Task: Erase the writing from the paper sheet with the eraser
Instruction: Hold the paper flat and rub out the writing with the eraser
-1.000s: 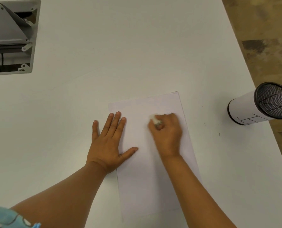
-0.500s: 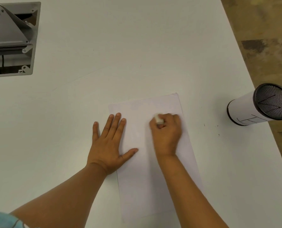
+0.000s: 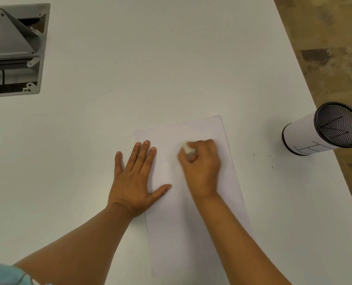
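Both my hands are working on the paper sheet [image 3: 191, 223], which is lying on the white table [image 3: 171, 58] straight ahead of me. My left hand [image 3: 135, 182] is spreading flat, fingers apart, pinning the sheet's nine o'clock edge. My right hand [image 3: 201, 167] is pinching the white eraser [image 3: 188, 148] between fingertips and thumb, pressing it onto the upper half of the sheet. I am judging this as the rubbing step, mid-stroke. Any writing is too faint for me to see, so I cannot tell how much is remaining. Next I am needing short strokes, firm holding, no creasing. At three o'clock a mesh pen holder [image 3: 323, 130] is lying tipped near the table edge
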`<state>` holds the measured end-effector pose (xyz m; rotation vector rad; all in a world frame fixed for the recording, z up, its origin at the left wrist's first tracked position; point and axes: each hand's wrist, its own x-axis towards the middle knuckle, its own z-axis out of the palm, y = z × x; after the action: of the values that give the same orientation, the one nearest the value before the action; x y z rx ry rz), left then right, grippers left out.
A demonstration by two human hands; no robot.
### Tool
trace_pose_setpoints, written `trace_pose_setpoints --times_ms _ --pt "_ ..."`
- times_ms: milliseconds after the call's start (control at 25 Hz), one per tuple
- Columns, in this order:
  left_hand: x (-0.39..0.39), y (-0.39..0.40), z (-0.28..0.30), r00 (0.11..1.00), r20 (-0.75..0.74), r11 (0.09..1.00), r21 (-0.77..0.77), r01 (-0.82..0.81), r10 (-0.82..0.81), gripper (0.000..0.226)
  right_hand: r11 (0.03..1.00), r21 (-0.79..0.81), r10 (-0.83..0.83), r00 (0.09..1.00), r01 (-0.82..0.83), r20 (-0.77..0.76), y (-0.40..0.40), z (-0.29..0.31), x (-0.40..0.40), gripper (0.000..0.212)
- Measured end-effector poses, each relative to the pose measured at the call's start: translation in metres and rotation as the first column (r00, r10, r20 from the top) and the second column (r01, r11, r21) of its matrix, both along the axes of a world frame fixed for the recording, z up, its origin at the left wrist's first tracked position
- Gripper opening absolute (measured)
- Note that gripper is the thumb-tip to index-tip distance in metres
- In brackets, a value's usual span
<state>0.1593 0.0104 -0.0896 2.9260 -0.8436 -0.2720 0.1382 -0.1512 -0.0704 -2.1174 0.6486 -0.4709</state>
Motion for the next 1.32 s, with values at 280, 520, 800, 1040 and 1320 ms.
trace_pose_setpoints --times_ms 280,520,800,1040,1320 --pt "0.001 0.000 0.000 1.000 -0.001 1.000 -0.001 0.020 -0.020 0.086 0.994 -0.074 -0.085 0.996 0.082 -0.035 -0.021 -0.013 0.003 0.011" --pt "0.001 0.000 0.000 1.000 -0.007 1.000 -0.012 0.023 -0.023 0.086 0.996 -0.032 0.085 0.996 -0.086 -0.028 0.008 -0.009 0.001 0.012" --pt "0.001 0.001 0.001 1.000 -0.014 0.999 -0.026 0.022 -0.022 0.086 0.976 0.023 -0.217 0.976 0.217 0.003 -0.038 -0.010 0.002 0.009" --pt "0.001 0.000 -0.001 1.000 -0.014 0.999 -0.017 0.026 -0.027 0.086 0.991 -0.046 0.126 0.992 -0.127 -0.012 0.008 -0.012 0.007 0.014" --pt "0.001 0.000 0.000 1.000 -0.019 1.000 -0.021 0.022 -0.023 0.086 1.000 0.023 -0.019 1.000 0.019 -0.015 0.003 -0.009 0.009 0.013"
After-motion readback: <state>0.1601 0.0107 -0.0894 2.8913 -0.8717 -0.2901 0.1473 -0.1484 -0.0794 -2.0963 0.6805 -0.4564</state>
